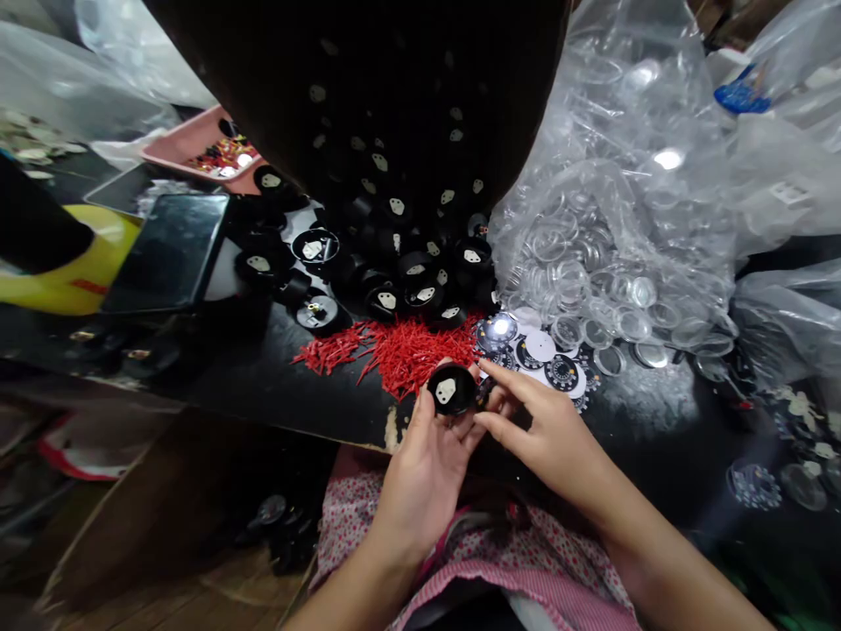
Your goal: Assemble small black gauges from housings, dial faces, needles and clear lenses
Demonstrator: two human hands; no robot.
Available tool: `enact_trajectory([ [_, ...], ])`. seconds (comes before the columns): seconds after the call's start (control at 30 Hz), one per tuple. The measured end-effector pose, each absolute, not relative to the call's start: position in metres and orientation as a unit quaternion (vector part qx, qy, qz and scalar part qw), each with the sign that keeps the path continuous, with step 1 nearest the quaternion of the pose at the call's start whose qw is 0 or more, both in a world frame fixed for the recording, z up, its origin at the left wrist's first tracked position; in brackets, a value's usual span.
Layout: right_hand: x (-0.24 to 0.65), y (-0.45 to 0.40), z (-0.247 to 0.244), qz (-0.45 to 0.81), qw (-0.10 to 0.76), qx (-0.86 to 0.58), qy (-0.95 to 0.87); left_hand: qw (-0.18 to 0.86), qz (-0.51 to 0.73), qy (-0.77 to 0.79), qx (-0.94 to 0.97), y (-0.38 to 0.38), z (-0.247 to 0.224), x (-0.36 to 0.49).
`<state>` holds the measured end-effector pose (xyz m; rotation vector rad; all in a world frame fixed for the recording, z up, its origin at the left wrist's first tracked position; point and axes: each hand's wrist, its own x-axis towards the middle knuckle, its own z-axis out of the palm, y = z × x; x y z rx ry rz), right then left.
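Note:
My left hand (430, 464) has its fingers wrapped round a round black case (453, 390) with a pale plate inside, held over the front edge of the table. Just right of the case, my right hand (542, 425) pinches a small dark disc (484, 393), partly hidden by the fingers. Behind the hands lies a pile of thin red pieces (411, 350). Printed dial discs (561, 372), some showing white sides, are spread to the right of that pile.
Several more black cases (386, 301) are heaped behind the red pieces. A plastic bag of clear round covers (591, 289) spills out at the right. At the left are a dark phone-like slab (167, 250), a yellow object (49, 282) and a pink tray (174, 149).

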<state>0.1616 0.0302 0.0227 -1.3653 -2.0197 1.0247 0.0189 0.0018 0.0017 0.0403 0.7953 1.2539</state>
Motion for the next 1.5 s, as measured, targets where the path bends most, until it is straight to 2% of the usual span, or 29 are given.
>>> enact_trajectory([
  [0.07, 0.162, 0.033, 0.024, 0.424, 0.245, -0.505, -0.711, 0.743, 0.563, 0.363, 0.011, 0.001, 0.001, 0.017],
  [0.23, 0.17, 0.04, 0.029, 0.415, 0.3, -0.55, -0.66, 0.731, 0.557, 0.393, 0.039, -0.004, -0.006, 0.016],
  [0.37, 0.165, 0.038, 0.03, 0.5, 0.329, -0.551, -0.581, 0.732, 0.548, 0.395, 0.093, -0.008, -0.008, 0.021],
  [0.47, 0.158, 0.034, 0.029, 0.471, 0.332, -0.573, -0.583, 0.725, 0.533, 0.413, 0.136, -0.011, -0.01, 0.023],
  [0.63, 0.157, 0.034, 0.03, 0.43, 0.276, -0.588, -0.627, 0.698, 0.496, 0.47, 0.213, -0.014, -0.015, 0.018],
  [0.8, 0.165, 0.039, 0.038, 0.441, 0.22, -0.575, -0.653, 0.724, 0.453, 0.455, 0.252, -0.01, -0.011, 0.01],
  [1.03, 0.166, 0.041, 0.035, 0.399, 0.194, -0.595, -0.67, 0.725, 0.432, 0.453, 0.287, -0.008, -0.011, 0.009],
  [1.27, 0.174, 0.024, 0.03, 0.486, 0.207, -0.542, -0.654, 0.66, 0.409, 0.481, 0.408, -0.011, -0.015, 0.009],
  [1.4, 0.178, 0.028, 0.03, 0.463, 0.208, -0.511, -0.694, 0.603, 0.398, 0.527, 0.449, -0.013, -0.016, 0.001],
  [1.5, 0.174, 0.044, 0.027, 0.34, 0.176, -0.517, -0.765, 0.626, 0.464, 0.539, 0.32, -0.012, -0.014, -0.005],
])
